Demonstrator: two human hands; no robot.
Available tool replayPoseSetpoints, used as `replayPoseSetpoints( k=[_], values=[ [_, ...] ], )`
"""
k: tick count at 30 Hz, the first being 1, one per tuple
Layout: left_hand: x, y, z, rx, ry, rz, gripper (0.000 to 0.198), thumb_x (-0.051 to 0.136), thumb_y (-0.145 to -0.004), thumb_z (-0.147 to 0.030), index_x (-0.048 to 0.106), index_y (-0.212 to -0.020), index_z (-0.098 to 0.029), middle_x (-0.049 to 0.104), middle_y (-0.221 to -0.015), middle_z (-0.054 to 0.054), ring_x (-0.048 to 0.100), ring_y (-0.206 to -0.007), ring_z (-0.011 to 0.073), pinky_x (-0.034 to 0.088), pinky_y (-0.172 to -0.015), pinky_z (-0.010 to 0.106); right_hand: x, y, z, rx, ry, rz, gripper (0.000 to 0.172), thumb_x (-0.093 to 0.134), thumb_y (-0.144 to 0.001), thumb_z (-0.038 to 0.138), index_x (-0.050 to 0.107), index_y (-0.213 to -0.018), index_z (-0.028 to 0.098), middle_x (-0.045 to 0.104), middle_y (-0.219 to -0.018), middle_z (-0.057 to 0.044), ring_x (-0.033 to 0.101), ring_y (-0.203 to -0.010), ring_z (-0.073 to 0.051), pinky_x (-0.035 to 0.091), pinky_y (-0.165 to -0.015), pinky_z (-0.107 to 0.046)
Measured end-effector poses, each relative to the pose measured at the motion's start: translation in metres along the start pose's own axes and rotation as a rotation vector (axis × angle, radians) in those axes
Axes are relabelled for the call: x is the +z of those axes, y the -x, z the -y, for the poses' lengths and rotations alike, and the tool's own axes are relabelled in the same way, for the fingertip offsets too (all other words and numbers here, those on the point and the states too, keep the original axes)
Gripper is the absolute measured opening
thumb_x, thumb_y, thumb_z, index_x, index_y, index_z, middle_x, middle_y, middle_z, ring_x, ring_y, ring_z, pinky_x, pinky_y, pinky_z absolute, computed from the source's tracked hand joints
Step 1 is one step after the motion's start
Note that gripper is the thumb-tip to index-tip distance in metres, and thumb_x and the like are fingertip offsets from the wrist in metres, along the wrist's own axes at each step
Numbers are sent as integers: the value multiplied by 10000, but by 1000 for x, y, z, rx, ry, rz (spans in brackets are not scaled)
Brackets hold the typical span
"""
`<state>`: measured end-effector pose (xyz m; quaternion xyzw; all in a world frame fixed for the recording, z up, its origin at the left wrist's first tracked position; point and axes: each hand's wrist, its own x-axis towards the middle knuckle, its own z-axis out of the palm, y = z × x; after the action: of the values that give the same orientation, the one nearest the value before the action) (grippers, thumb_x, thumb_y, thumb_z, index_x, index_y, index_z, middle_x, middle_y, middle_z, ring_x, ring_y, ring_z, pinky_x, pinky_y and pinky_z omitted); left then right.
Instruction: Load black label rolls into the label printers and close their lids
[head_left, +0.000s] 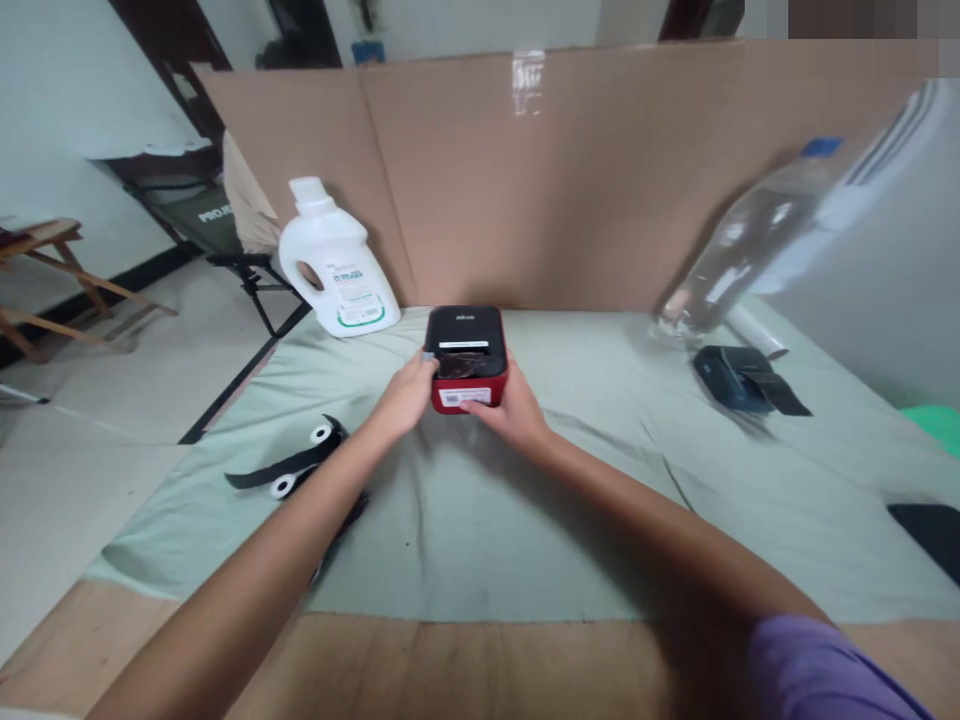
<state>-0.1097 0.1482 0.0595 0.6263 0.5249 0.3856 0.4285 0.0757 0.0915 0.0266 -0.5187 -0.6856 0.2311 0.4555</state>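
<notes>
Between my hands is a small black and red label printer [465,325] with a white sticker on its red front. A dark, shiny strip [463,365] lies across its front slot. My left hand [409,392] is closed against the printer's left side, its fingertips at the strip's end. On the other side, my right hand [517,405] wraps the right side, thumb across the lower front. To the left, black rolls with white cores [321,434] lie on the pale green cloth [480,560], partly hidden by my left forearm.
A white jug [341,265] stands back left and a clear bottle with a blue cap [750,245] leans back right. Behind them rises a cardboard panel [540,190]. A dark device with a black strip [739,380] sits at right, near a dark flat object [930,535].
</notes>
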Motion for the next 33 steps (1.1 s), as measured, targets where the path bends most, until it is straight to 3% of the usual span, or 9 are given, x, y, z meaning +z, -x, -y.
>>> replayPoseSetpoints(
  k=[4, 9, 13, 18, 22, 25, 29, 33],
  values=[
    [58, 54, -23, 182, -361, 69, 492, 371, -1004, -352, 565, -1417, -167, 720, -1265, 151, 663, -1179, 329, 478, -1047, 472, -56, 63, -12, 11, 22, -99, 899, 770, -807, 516, 334, -1537, 225, 561, -1465, -162, 545, -1345, -321, 449, -1105, -477],
    [96, 105, -20, 275, -437, 16, 544, 302, -1004, -297, 522, -1466, -112, 718, -1273, 180, 704, -1106, 319, 531, -964, 438, -77, 122, -22, 0, -12, -185, 955, 832, -767, 494, 335, -1551, 268, 535, -1481, -161, 529, -1345, -380, 434, -1118, -592],
    [102, 113, -6, 377, -486, -48, 552, 312, -985, -276, 529, -1470, -126, 718, -1289, 158, 719, -1076, 305, 550, -920, 404, -73, 138, -26, 18, -10, -191, 987, 832, -776, 485, 295, -1577, 277, 518, -1504, -152, 513, -1370, -390, 440, -1123, -610],
    [106, 111, 8, 383, -504, -88, 551, 331, -969, -245, 543, -1460, -112, 745, -1225, 154, 741, -992, 292, 567, -861, 386, -69, 136, -33, 10, 16, -176, 972, 835, -776, 476, 309, -1570, 281, 511, -1518, -155, 508, -1379, -400, 443, -1119, -626],
    [110, 111, 15, 401, -533, -126, 537, 335, -988, -252, 529, -1470, -115, 734, -1252, 162, 737, -1022, 296, 575, -861, 399, -71, 133, -34, 8, 33, -175, 1003, 832, -781, 486, 285, -1588, 248, 524, -1504, -165, 524, -1374, -379, 459, -1117, -600],
    [106, 111, 15, 533, -584, -200, 510, 378, -994, -269, 529, -1460, -129, 701, -1316, 164, 703, -1127, 294, 566, -919, 402, -71, 134, -34, -12, 70, -170, 987, 815, -794, 505, 295, -1590, 238, 540, -1482, -170, 541, -1357, -370, 479, -1097, -597],
    [99, 111, 10, 735, -625, -271, 402, 473, -974, -291, 610, -1326, -153, 686, -1281, 154, 663, -1168, 276, 546, -957, 374, -69, 139, -37, -75, 215, -220, 1097, 802, -812, 483, 143, -1646, 215, 356, -1620, -221, 377, -1493, -409, 397, -1158, -658],
    [97, 112, 9, 760, -619, -319, 278, 480, -971, -292, 644, -1156, -165, 681, -1118, 137, 675, -1041, 248, 549, -855, 335, -70, 142, -36, -132, 302, -227, 1115, 769, -857, 423, 27, -1665, 230, 189, -1697, -210, 228, -1567, -394, 318, -1220, -653]
  ],
)
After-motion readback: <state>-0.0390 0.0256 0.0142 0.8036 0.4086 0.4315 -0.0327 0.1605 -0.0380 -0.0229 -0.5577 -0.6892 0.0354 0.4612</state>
